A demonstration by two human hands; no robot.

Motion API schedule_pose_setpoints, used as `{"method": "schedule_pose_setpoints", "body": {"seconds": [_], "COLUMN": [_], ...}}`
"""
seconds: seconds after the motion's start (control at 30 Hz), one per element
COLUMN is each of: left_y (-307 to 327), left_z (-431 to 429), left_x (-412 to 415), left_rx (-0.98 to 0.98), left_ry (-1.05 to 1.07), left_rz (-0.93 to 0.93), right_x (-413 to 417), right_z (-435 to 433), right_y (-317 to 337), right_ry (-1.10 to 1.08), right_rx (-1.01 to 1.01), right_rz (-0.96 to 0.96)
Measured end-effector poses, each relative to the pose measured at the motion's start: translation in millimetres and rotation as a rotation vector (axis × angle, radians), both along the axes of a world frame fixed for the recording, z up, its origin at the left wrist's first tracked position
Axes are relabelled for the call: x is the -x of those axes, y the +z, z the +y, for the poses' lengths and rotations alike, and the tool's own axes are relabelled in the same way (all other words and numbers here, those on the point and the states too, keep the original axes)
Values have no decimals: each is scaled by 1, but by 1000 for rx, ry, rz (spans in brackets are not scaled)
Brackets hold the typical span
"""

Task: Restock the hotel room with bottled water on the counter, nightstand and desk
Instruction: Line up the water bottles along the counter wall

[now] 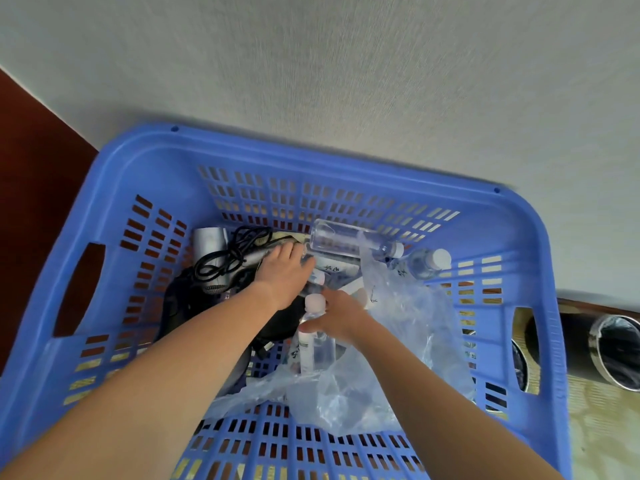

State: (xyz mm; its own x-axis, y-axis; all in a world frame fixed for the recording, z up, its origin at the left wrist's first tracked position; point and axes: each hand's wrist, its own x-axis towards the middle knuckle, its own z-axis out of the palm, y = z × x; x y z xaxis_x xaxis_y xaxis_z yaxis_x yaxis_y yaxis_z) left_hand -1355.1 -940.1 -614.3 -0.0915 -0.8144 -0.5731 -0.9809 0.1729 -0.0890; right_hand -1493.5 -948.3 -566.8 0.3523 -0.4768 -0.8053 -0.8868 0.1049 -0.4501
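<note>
In the blue basket (311,147), the right hand (341,318) grips an upright water bottle (309,351) below its cap. The left hand (282,273) lies over the lying bottles (334,269) — whether it grips one is unclear.

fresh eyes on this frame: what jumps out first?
The blue slotted plastic basket fills the view, with both bare arms reaching in. At its middle the right hand grips a clear water bottle with a pale cap; the left hand reaches among more bottles beyond. A silver hair dryer with a black cord lies far left, crumpled clear plastic wrap right.
</note>
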Motion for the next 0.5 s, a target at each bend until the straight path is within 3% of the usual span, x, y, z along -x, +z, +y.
{"method": "schedule_pose_setpoints", "body": {"seconds": [0.37,0.5], "left_y": [-12,-11], "left_z": [25,45], "left_x": [-4,-5], "left_rx": [-71,-205], "left_ry": [164,360], "left_rz": [58,209], "right_x": [4,6], "right_z": [9,12], "right_y": [-4,-3], "right_ry": [-110,-174], "right_rx": [-29,-39], "right_rz": [-19,-34]}}
